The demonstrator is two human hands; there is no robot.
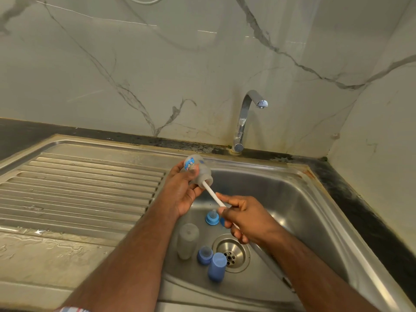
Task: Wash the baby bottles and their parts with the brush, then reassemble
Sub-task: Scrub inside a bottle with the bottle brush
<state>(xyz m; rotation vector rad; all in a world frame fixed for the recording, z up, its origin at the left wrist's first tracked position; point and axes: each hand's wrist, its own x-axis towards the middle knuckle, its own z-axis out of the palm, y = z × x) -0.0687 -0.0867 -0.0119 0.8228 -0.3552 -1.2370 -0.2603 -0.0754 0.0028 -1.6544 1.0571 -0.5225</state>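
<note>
My left hand point(182, 190) grips a small clear baby bottle point(199, 168) with a blue label, held tilted above the sink's left edge with its mouth toward me. My right hand point(244, 218) pinches the white handle of the brush point(212, 194), whose head is inside the bottle and hidden. On the sink floor a second clear bottle point(187, 240) stands upright. Near it lie a blue ring with a teat point(212, 217), a blue cap point(204, 255) and another blue cap point(217, 269). A further blue part point(222, 222) shows partly behind my right hand.
The steel sink basin point(304, 210) has a drain point(230, 253) at its middle. A chrome tap point(244, 122) stands behind it with no water running. A ribbed, wet draining board point(78, 188) lies to the left. Marble walls close the back and right.
</note>
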